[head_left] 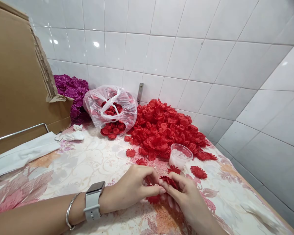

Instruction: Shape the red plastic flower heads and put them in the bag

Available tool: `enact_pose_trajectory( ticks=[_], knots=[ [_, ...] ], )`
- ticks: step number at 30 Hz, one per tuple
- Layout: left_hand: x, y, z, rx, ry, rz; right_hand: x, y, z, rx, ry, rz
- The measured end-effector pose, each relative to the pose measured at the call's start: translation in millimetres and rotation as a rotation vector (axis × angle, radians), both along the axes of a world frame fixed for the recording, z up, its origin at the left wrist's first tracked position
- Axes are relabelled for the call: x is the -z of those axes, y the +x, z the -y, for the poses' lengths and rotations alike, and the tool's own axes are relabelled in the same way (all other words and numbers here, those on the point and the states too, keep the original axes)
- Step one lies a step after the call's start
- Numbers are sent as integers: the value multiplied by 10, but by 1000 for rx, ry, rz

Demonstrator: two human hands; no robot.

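Note:
My right hand pinches a dark red fabric flower between thumb and fingers, just above the table. Close against it is my left hand, fingers curled and thumb tip meeting the right fingertips; what it pinches, if anything, is hidden. Beneath the hands another red flower lies partly covered. A clear plastic cup with whitish contents stands just beyond, among loose red flowers. One single flower rests to its right. Behind the cup rises a large heap of red flowers.
A clear plastic bag of red flowers sits left of the heap. Purple flowers are piled behind a cardboard box. White cloth and crumpled tissue lie on the floral tablecloth. Tiled walls bound the back and right.

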State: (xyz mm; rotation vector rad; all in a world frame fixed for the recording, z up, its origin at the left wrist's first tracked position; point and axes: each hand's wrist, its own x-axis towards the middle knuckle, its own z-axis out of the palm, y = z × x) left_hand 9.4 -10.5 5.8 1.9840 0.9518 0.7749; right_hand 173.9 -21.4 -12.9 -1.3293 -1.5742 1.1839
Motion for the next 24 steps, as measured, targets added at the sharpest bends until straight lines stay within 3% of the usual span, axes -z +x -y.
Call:
enact_pose_trajectory(
  ticks=[10,14,20,24],
  knots=[
    [-19,-10,7,23,78,12,-21,-6,-7,-43,-33,-95],
    [29,-6,-51,51,-90,131,-63,-11,-3,-63,-57,-169],
    [215,45,-146,233,-437,539,-59,-25,-23,-63,-205,-391],
    [246,63,-147,191,-508,594,-60,-37,-14,-22,-310,-550]
  ],
)
